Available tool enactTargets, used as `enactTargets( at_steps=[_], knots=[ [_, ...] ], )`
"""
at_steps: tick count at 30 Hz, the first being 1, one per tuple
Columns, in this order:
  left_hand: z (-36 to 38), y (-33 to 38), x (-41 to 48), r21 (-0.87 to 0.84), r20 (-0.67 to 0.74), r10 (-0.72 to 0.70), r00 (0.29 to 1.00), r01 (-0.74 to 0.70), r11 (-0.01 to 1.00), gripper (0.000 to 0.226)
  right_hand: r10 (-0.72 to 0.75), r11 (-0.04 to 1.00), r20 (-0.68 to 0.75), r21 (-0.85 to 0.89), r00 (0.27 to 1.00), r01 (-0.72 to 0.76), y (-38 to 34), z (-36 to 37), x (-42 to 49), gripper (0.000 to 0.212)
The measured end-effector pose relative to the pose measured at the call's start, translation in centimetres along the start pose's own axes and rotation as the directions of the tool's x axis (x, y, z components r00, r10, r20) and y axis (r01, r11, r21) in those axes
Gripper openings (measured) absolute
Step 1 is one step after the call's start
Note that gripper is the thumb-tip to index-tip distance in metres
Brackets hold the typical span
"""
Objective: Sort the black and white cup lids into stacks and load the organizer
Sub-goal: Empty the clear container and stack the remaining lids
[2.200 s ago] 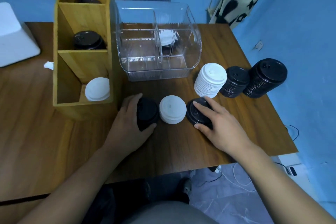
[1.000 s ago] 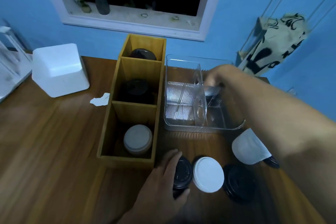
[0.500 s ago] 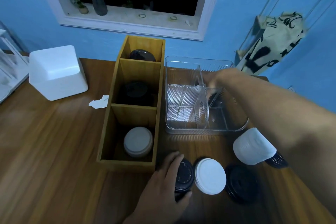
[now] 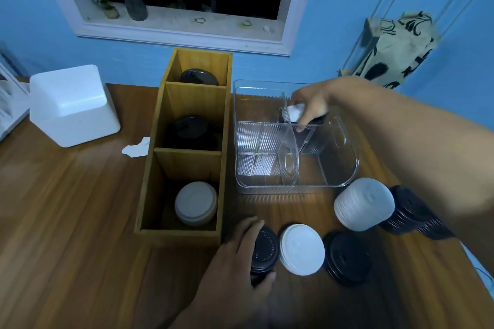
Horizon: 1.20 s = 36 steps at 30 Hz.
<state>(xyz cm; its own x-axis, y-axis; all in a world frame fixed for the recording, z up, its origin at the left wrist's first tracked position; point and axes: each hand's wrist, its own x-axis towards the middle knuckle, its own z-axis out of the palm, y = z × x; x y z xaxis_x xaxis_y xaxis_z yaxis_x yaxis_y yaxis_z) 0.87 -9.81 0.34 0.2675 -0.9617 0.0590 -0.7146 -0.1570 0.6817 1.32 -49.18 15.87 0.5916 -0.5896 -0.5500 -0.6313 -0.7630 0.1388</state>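
Reaching into clear organizer [image 4: 347, 179], far-right compartment, right fingers [image 4: 303, 121], grip unclear; left fingers [image 4: 248, 232] round black stack [image 4: 264, 251].

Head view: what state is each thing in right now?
Wooden organizer: upright; black lids in far and middle compartments, white lids in near one.
Clear bin: open-topped, near compartments empty.
White lid: in the grip of the right hand, inside the bin's far right compartment.
Small black stack: on the table, in the grip of the left hand.
Tall white stack: standing on the table, untouched.
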Motion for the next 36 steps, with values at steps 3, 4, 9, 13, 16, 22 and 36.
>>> enactTargets(
  at_steps=[3, 4, 9, 13, 16, 22, 36],
  knots=[
    [0.1, -0.1, 0.0, 0.009, -0.008, 0.008, 1.000, -0.008, 1.000, 0.089, 0.021, 0.999, -0.034, 0.039, 0.999, -0.019, 0.7, -0.9, -1.8, 0.084],
    [0.1, -0.2, -0.1, 0.006, -0.011, 0.008, 1.000, -0.008, 1.000, 0.089, 0.014, 0.998, -0.052, 0.061, 0.999, -0.011, 0.9, -1.2, -2.3, 0.083],
    [0.0, -0.2, 0.0, 0.017, -0.018, 0.035, 0.999, -0.034, 0.999, 0.089, -0.012, 0.984, -0.195, 0.173, 0.981, 0.047, 0.9, -3.0, -7.3, 0.083],
    [0.2, -0.3, -0.1, 0.017, -0.032, 0.040, 0.999, -0.040, 0.999, 0.093, -0.044, 0.970, -0.356, 0.208, 0.934, 0.125, -0.3, -1.1, -13.8, 0.085],
    [0.2, -0.2, -0.1, 0.033, -0.036, 0.029, 0.999, -0.027, 0.999, 0.098, -0.133, 0.928, -0.404, 0.269, 0.905, 0.257, -2.8, 4.1, -19.3, 0.085],
    [-0.1, -0.3, -0.1, -0.054, -0.034, 0.061, 0.998, -0.062, 0.997, 0.108, -0.340, 0.851, -0.199, 0.350, 0.919, 0.391, -9.8, 18.6, -26.9, 0.083],
    [-0.7, -0.1, -0.3, -0.035, -0.016, 0.123, 0.992, -0.124, 0.992, 0.109, -0.152, 0.872, -0.525, 0.327, 0.837, 0.364, -13.0, 28.7, -28.1, 0.099]
  ],
)
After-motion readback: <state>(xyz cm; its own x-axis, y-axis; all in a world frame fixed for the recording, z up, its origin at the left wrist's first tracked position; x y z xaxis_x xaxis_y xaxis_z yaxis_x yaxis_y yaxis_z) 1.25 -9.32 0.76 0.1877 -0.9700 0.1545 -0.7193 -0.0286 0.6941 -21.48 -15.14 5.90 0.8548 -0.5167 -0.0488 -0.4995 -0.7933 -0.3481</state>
